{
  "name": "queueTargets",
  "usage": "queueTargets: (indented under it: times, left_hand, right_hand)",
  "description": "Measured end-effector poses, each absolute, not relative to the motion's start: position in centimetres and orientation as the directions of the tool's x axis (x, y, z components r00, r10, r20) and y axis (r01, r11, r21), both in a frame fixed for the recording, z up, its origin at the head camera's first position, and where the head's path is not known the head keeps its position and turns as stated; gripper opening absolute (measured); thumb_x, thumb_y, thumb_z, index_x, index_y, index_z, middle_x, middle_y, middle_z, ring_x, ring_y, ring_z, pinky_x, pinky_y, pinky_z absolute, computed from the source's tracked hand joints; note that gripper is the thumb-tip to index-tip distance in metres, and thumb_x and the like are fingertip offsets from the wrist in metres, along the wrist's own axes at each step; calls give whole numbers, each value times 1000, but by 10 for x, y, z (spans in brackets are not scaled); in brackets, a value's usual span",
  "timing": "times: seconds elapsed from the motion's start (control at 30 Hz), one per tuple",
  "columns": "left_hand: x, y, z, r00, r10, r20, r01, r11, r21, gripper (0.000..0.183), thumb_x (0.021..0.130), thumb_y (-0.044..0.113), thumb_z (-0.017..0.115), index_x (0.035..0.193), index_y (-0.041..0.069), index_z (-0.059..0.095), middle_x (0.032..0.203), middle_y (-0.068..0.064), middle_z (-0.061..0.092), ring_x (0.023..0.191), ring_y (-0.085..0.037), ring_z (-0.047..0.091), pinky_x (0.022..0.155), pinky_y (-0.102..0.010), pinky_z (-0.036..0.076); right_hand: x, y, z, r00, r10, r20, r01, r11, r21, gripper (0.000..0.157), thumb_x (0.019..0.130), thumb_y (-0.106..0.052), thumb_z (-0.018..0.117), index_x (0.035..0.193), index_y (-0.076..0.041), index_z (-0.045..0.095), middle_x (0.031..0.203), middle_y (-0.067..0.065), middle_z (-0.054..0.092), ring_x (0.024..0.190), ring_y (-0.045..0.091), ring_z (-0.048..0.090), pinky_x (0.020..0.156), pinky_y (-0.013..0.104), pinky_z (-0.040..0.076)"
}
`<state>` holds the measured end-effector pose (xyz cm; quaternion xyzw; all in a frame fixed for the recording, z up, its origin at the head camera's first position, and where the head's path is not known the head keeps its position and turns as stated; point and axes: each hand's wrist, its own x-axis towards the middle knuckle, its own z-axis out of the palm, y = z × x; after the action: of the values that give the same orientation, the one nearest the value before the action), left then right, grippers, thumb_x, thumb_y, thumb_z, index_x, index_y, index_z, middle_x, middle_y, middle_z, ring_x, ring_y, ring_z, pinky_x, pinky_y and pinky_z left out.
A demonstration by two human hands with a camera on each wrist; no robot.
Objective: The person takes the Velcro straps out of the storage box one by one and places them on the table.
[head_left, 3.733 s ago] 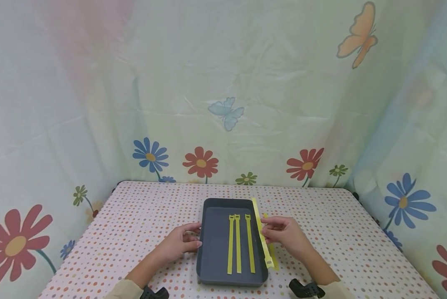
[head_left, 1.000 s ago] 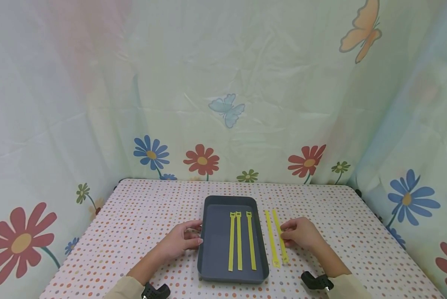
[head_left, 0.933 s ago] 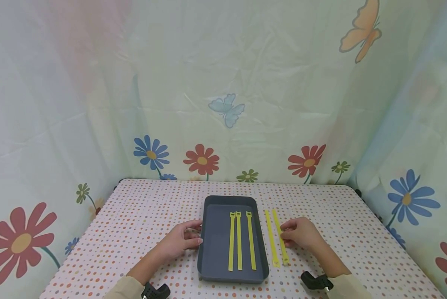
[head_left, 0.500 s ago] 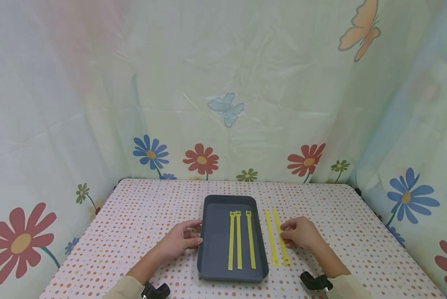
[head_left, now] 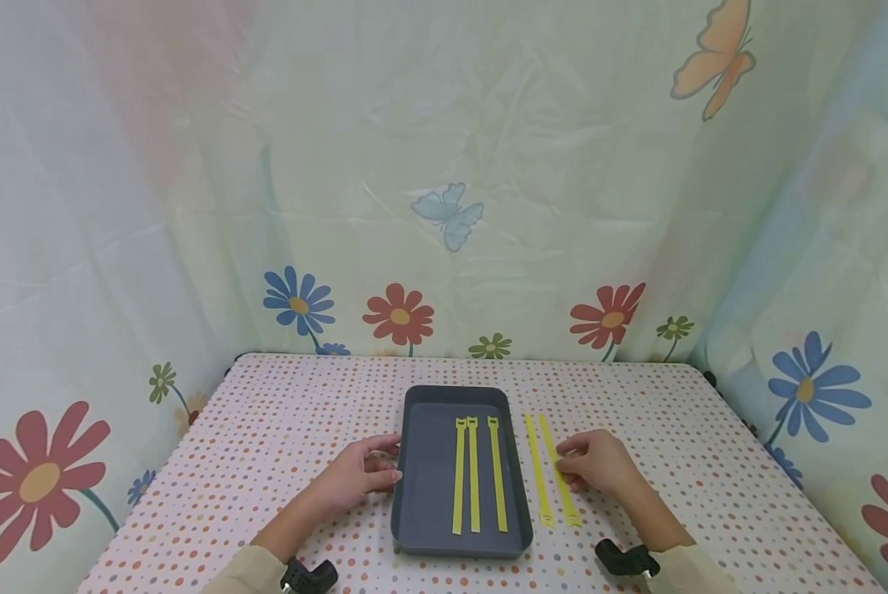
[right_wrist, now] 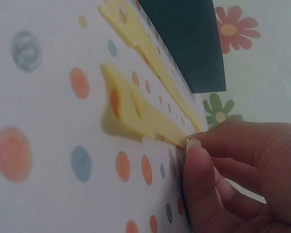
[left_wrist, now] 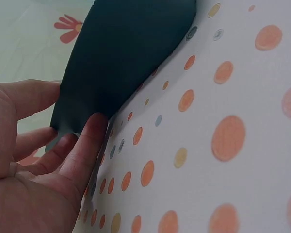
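Background: a floral-printed fabric sheet [head_left: 340, 165] hangs beyond the fingers of both hands. Between it and the wearer, a dotted tablecloth [head_left: 637, 412] covers the work surface under both hands. A shallow dark grey tray [head_left: 425, 470] sits between the two sets of fingers, long sides running away from the wearer.

Left hand [head_left: 355, 476]: fingers apart, with forefinger and thumb tips touching the outside of the tray's left wall. Three yellow slotted-head straps [head_left: 474, 477] lie flat in the tray, to the right of these fingers, heads at the far end. Two straps are close together; the third lies apart, on the side nearer the right-hand fingers.

Right hand [head_left: 596, 462]: thumb and forefinger clamped together on the edge of the outer yellow strap [right_wrist: 150, 120]—a shadow shows beneath its slotted head, which points toward the wearer. The inner yellow strap [head_left: 538, 470] lies on the cloth just left of the fingertips, between them and the tray—head likewise toward the wearer.
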<state>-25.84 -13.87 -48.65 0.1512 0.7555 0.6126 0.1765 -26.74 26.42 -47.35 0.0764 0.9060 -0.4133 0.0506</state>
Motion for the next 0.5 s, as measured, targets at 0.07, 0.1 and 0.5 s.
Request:
queueTargets:
  times: [0.07, 0.1, 0.5]
  left_hand:
    - [-259, -139, -486, -891, 446, -80, 16, 206, 978, 68, 97, 11, 71, 155, -2, 39, 142, -22, 54, 106, -17, 69, 87, -33, 62]
    - [-259, -139, -486, -891, 446, -80, 16, 206, 978, 68, 96, 11, 71, 155, -2, 39, 142, -22, 54, 107, -17, 69, 87, -33, 62]
    - [-259, -139, -487, -892, 445, -85, 19, 224, 974, 67, 97, 12, 71, 155, -1, 40, 141, -21, 54, 105, -15, 68, 86, -29, 61]
  right_hand:
    - [-268, 265, -474, -982, 101, -160, 187, 639, -746, 27, 86, -4, 76, 111, 4, 72, 73, 7, 68, 54, 16, 65, 52, 27, 56]
    - [-268, 265, -475, -981, 106, -164, 194, 634, -749, 27, 86, -5, 76, 111, 4, 72, 73, 7, 68, 54, 16, 65, 53, 28, 56]
    - [-262, 265, -472, -977, 108, -182, 209, 629, -749, 27, 86, -4, 76, 111, 5, 71, 79, 8, 70, 59, 16, 67, 56, 29, 59]
